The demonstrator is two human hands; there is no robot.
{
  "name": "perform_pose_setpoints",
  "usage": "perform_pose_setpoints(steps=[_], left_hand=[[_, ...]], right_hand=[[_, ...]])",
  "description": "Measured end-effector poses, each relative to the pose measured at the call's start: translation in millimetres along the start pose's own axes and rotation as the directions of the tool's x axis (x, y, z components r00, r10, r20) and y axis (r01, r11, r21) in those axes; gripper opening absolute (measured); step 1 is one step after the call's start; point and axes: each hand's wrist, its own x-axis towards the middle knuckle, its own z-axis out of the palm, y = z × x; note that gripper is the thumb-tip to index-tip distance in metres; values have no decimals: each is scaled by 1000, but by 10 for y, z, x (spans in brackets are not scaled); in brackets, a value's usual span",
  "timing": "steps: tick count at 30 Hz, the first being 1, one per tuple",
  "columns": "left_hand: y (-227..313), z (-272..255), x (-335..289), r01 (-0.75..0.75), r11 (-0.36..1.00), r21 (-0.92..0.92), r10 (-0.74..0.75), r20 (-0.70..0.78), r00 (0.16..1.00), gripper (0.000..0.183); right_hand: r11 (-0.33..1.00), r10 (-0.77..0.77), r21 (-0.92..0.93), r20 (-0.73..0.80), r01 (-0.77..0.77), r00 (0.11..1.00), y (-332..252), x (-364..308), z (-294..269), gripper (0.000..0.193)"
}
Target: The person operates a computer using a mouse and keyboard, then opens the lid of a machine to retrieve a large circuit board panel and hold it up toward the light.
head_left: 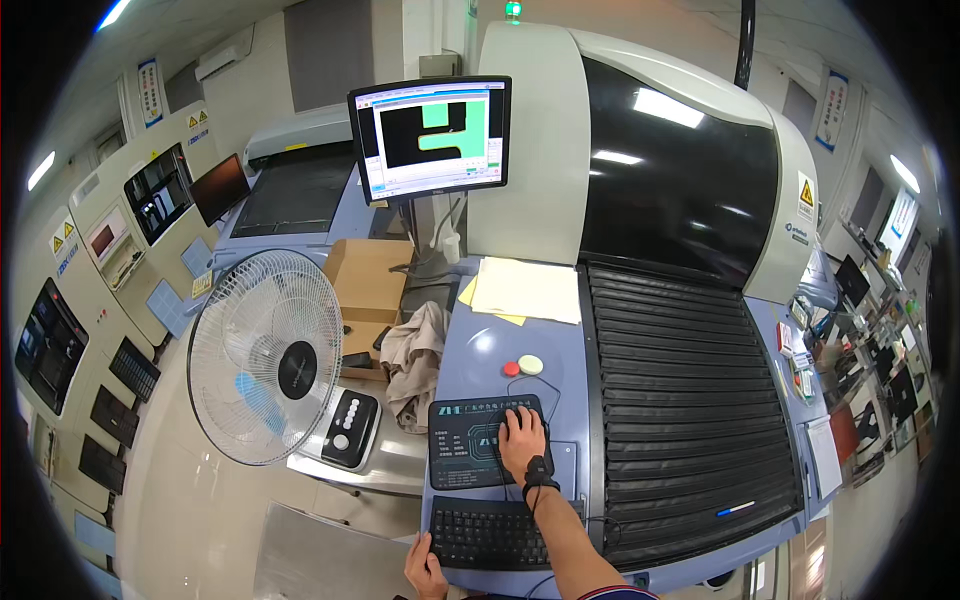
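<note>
My right hand, with a dark band on its wrist, lies over a black computer mouse that it mostly covers. Under the mouse is a dark printed mouse pad on the blue-grey machine top. Just nearer sits a black keyboard, with my right forearm passing over its right end. My left hand is beside the keyboard's left end at the machine's front edge, its fingers loosely apart and holding nothing I can see. Beyond them, a monitor displays green shapes on black.
A red button and a pale button sit beyond the mouse pad, near papers. On the right are a black ribbed cover and a blue-white pen. Left stand a fan, a cardboard box and crumpled cloth.
</note>
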Motion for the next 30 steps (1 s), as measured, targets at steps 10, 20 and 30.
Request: perform_pose_setpoints(steps=[10,20,30], left_hand=[[34,-64,26,-50,998,40,51,-14,999,38],[110,-73,62,-78,996,37,78,-14,997,39],[120,-28,57,-45,999,16,46,-38,998,39]], right_hand=[[1000,16,1,-7,-16,1000,-85,-4,5,34],[1000,20,16,-4,-20,1000,-92,10,0,33],[1000,12,9,-12,-12,1000,-63,16,-4,34]])
